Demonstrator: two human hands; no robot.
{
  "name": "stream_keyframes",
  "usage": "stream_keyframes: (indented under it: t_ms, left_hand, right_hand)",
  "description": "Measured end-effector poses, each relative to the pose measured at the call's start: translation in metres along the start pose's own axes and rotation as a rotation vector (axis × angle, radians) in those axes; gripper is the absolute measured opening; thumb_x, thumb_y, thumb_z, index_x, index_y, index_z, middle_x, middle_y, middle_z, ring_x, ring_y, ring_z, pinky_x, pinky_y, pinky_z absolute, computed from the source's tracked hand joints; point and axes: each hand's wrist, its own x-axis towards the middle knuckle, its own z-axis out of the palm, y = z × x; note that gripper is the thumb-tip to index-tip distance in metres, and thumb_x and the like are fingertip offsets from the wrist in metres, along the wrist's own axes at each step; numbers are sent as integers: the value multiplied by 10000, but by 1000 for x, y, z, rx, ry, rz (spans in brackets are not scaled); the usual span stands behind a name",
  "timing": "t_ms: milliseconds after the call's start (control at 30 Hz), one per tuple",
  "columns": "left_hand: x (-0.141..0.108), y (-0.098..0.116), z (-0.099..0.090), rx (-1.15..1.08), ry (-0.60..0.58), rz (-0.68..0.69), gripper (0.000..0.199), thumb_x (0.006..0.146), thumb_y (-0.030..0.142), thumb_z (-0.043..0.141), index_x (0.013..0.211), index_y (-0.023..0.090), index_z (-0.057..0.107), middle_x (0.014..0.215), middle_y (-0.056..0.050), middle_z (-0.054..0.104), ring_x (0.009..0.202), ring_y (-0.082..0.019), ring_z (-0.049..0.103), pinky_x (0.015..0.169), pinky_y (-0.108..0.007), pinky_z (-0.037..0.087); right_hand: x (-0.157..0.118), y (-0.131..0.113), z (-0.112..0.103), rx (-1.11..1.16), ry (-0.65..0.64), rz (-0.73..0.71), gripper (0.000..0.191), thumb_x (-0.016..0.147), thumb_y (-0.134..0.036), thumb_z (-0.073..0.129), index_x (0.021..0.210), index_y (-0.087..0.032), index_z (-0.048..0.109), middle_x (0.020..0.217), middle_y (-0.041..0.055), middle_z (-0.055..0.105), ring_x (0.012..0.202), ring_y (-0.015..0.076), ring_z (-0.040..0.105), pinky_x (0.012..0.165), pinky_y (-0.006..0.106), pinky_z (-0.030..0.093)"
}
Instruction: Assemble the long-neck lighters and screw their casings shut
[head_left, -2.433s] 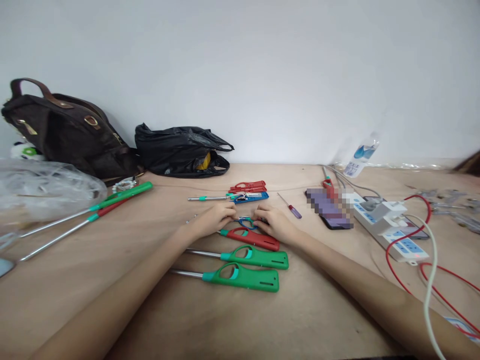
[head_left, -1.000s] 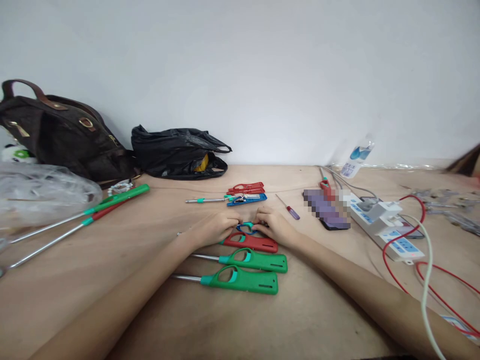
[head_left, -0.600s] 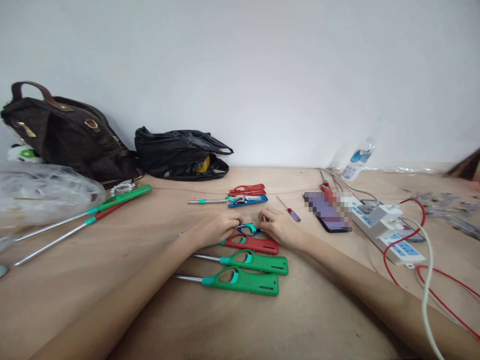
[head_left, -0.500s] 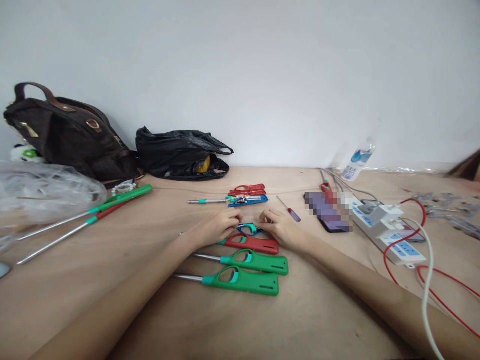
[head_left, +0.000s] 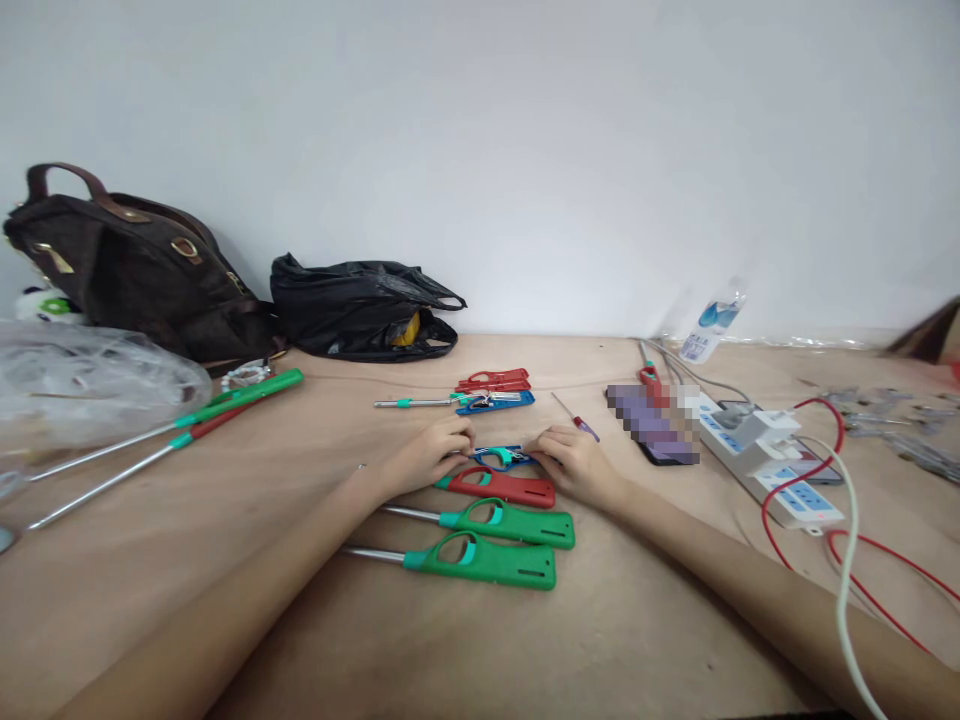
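Between my hands lies a blue long-necked lighter [head_left: 501, 459] with a teal trigger; its handle appears open, showing inner parts. My left hand [head_left: 431, 458] is closed at its neck end, thumb and fingers pinched together. My right hand [head_left: 576, 464] has bent fingers closed on the far end of the handle. In front lie a red lighter [head_left: 517, 488] and two green lighters [head_left: 517, 523]. Behind are another opened blue lighter [head_left: 506, 401] and red handle shells [head_left: 495, 380]. A small screwdriver [head_left: 586, 429] lies just behind my right hand.
At right are a phone [head_left: 660, 450], a power strip [head_left: 806, 505] with red and white cables, a water bottle [head_left: 709, 330] and metal parts [head_left: 892, 410]. Left are a dark bag [head_left: 150, 270], a black plastic bag [head_left: 352, 305], clear plastic [head_left: 97, 380] and two more lighters [head_left: 247, 392].
My right hand has drawn slightly right along the blue lighter, showing more of its handle. My left hand has shifted a little left. The view moved slightly.
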Motion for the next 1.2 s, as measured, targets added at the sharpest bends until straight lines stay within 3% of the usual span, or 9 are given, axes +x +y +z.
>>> stream_keyframes:
  t_ms: [100, 233, 333, 400, 600, 733, 867, 1000, 1200]
  left_hand:
    - [0, 0, 0, -9, -4, -17, 160, 870, 130, 467, 755, 149, 577, 886, -58, 567, 814, -156, 528, 742, -244, 425]
    - [-1, 0, 1, -8, -8, -36, 138, 866, 138, 477, 763, 151, 569, 881, -54, 564, 810, -156, 526, 737, -241, 421]
    - [-2, 0, 2, -11, 1, -44, 131, 865, 141, 484, 763, 152, 566, 881, -52, 561, 816, -159, 528, 746, -247, 418]
    - [-2, 0, 3, -15, 7, -49, 131, 863, 144, 491, 756, 154, 565, 877, -49, 561, 818, -161, 529, 753, -251, 418]
    - [-2, 0, 4, -5, 2, -57, 128, 857, 140, 502, 746, 155, 564, 857, -40, 566, 800, -157, 531, 739, -243, 410]
    - [-2, -1, 4, -7, -3, -66, 118, 853, 136, 500, 754, 152, 560, 856, -45, 568, 801, -160, 536, 728, -241, 411]
    - [-3, -2, 5, -21, 11, -72, 123, 857, 150, 496, 747, 153, 552, 849, -48, 569, 801, -165, 539, 730, -247, 418]
    - [-3, -3, 5, -30, 11, -80, 117, 857, 154, 495, 761, 153, 562, 854, -50, 579, 804, -165, 545, 732, -247, 421]
    - [-4, -3, 5, -70, 32, -116, 98, 840, 159, 521, 766, 155, 586, 843, -40, 590, 808, -162, 560, 731, -240, 426]
  right_hand:
    - [1, -4, -4, 144, 24, 163, 171, 913, -233, 453, 914, -196, 620, 886, 74, 693, 822, 193, 639, 757, 322, 474]
    - [10, -5, -2, 352, 92, 335, 163, 910, -249, 441, 1001, -202, 567, 816, 34, 704, 781, 175, 659, 750, 312, 483]
    - [27, 8, 4, 326, 104, 393, 160, 881, -208, 453, 998, -194, 561, 758, 15, 689, 722, 164, 637, 697, 288, 465]
    - [41, 20, 9, 211, 82, 409, 168, 862, -166, 454, 972, -189, 580, 749, 16, 675, 694, 161, 607, 688, 288, 448]
    - [78, 50, 25, -162, -130, 258, 81, 757, -144, 620, 833, -162, 641, 951, 110, 606, 957, 240, 501, 855, 362, 393]
    - [92, 60, 25, -23, -181, 340, 51, 773, -140, 604, 729, -165, 612, 871, 84, 609, 891, 214, 515, 816, 333, 383]
    - [105, 72, 20, 61, -173, 405, 72, 823, -162, 536, 778, -157, 592, 715, 28, 598, 663, 146, 509, 656, 261, 382]
    - [111, 79, 19, 132, -146, 460, 113, 833, -144, 467, 786, -145, 570, 706, 25, 594, 638, 131, 504, 601, 234, 372]
    - [88, 55, 1, 232, -163, 435, 162, 861, -310, 480, 842, -159, 538, 736, 7, 558, 662, 137, 483, 616, 251, 381]
